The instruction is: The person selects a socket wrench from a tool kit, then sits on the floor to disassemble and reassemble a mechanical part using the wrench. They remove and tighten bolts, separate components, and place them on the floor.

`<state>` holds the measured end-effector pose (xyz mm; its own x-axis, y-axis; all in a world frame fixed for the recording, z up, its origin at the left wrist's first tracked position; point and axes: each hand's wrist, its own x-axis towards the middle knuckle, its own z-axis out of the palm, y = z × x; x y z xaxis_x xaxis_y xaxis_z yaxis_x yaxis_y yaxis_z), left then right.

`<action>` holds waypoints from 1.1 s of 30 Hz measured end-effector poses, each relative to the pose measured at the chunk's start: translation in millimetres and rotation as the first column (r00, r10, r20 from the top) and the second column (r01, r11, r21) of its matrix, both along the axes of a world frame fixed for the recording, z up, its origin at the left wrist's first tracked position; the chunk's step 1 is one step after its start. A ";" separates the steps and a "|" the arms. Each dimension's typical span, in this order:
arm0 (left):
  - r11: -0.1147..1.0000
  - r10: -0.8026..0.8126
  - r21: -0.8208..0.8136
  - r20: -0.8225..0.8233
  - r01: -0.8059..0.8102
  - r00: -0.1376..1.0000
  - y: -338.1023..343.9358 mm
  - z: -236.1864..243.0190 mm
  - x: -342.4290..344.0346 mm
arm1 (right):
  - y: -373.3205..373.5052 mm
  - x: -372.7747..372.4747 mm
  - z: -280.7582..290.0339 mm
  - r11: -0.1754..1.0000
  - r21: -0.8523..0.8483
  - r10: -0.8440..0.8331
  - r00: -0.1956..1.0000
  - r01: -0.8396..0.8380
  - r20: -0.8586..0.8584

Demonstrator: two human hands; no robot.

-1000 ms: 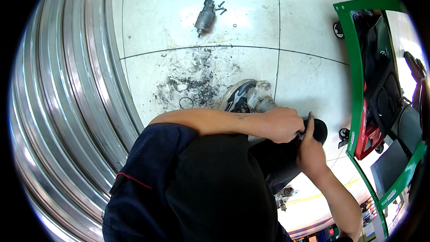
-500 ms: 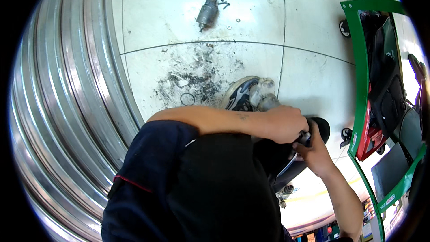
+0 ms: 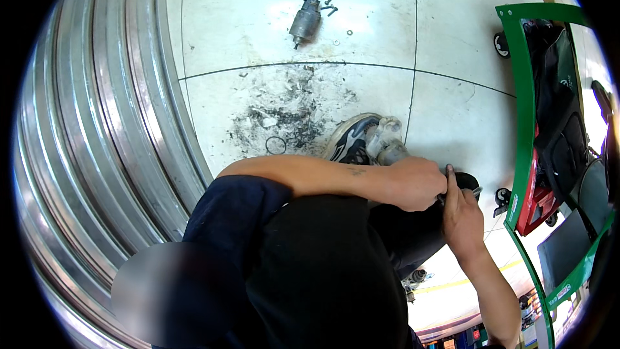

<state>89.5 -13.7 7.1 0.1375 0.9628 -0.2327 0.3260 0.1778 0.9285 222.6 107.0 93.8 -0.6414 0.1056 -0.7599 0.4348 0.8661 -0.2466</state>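
Note:
My left forearm crosses in front of me, and my left hand (image 3: 420, 183) is closed round a grey cylindrical metal part (image 3: 390, 144). Its pale, knobbed end sticks out beside my patterned shoe (image 3: 351, 140); the rest is hidden by the hand. Against the left knuckles lies my right hand (image 3: 462, 216), index finger stretched along the part's near end. The other right fingers are bent, and a small shiny metal piece (image 3: 478, 191) shows past them, its kind unclear. Behind both hands is a dark rounded shape, partly covered.
A grey motor-like unit (image 3: 305, 21) lies on the tiled floor beside several bolts (image 3: 330, 6) and small washers (image 3: 349, 32). Black grime and a thin ring (image 3: 276, 145) are nearer. Ribbed metal (image 3: 103, 90) rises at left; a green wheeled frame (image 3: 522, 103) stands at right.
My right hand has shifted from gripping the part's dark round end to lying with its index finger stretched upward. A small shiny piece now shows by its fingers. The left hand keeps its hold.

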 end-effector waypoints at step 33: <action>0.992 0.081 -0.100 0.085 -0.072 0.993 12.4 -1.7 -9.7 | 25.7 -6.2 -35.8 0.998 0.031 0.059 0.906 -0.051 -0.418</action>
<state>79.8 -1.4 5.4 0.0886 0.9449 -0.3151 0.2254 0.2891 0.9304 216.4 132.8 58.0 -0.9053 0.0726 -0.4185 0.2466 0.8921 -0.3787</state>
